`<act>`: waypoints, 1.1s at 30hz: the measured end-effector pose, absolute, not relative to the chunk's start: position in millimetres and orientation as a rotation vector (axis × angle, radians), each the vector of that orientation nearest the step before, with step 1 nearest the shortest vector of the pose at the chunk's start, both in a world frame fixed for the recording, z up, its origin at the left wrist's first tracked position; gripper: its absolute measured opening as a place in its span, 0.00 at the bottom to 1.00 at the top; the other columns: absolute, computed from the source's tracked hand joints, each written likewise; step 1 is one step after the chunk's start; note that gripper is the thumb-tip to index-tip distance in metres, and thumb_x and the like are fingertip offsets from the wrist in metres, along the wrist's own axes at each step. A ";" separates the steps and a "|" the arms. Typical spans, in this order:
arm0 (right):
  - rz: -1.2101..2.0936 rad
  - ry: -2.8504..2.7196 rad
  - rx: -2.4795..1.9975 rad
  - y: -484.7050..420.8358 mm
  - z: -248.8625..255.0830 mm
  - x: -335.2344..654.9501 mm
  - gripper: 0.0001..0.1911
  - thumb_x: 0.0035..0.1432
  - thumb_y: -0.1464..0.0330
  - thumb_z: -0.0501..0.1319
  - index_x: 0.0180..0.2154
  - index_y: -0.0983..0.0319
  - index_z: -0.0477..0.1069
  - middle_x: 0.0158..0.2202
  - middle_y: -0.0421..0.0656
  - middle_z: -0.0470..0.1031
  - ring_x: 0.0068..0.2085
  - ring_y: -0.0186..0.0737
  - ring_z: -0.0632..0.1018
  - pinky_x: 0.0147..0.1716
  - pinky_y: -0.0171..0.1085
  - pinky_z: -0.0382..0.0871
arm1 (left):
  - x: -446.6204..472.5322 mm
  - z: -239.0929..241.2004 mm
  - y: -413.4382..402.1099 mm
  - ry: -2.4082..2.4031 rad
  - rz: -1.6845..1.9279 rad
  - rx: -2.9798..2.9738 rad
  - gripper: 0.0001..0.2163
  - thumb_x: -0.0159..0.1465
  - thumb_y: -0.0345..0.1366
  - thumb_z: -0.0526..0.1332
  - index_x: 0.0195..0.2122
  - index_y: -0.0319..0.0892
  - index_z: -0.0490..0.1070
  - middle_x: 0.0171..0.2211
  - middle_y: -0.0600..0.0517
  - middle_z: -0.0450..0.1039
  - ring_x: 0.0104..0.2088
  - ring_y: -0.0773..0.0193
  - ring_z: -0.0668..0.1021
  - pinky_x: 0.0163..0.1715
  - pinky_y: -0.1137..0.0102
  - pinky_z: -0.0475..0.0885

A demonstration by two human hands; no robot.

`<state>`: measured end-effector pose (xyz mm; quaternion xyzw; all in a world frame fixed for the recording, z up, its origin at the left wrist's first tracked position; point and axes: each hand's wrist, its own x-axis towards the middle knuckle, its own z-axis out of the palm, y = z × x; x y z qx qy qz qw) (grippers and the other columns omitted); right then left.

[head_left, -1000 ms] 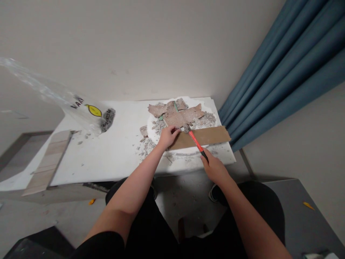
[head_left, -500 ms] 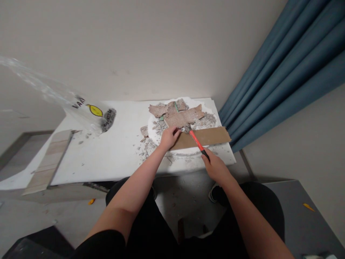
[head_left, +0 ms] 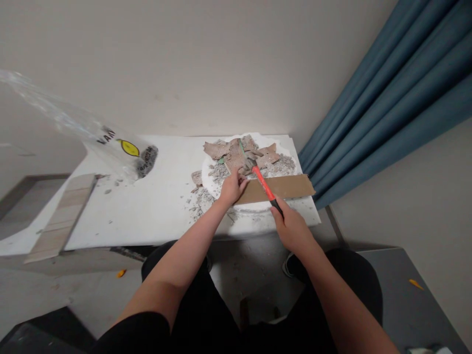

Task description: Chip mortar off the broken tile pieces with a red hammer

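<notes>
As right hand (head_left: pixel 291 224) grips red-and-black-handled metal hammer (head_left: pixel 264 182) slanting forward-left, jagged brown slab (head_left: pixel 234 153) lies just beyond left hand (head_left: pixel 231 189), hold unclear.

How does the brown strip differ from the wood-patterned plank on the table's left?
The brown strip is one even colour; the wood-patterned plank is banded. The brown strip lies crosswise beneath the hammer; the wood-patterned plank runs front to back, past the near edge of the table. Both are long and narrow.
</notes>
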<state>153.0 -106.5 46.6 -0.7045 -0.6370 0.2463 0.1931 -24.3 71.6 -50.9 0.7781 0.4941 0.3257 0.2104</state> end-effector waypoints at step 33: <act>0.615 -1.894 -2.112 -103.2 40.8 147.1 0.28 0.74 0.61 0.45 0.71 0.60 0.55 0.48 0.53 0.80 0.44 0.54 0.81 0.40 0.42 0.70 | -30.6 -61.8 78.6 1.290 1.214 2.169 0.30 0.55 0.27 0.55 0.61 0.37 0.59 0.47 0.42 0.72 0.46 0.53 0.75 0.52 0.56 0.71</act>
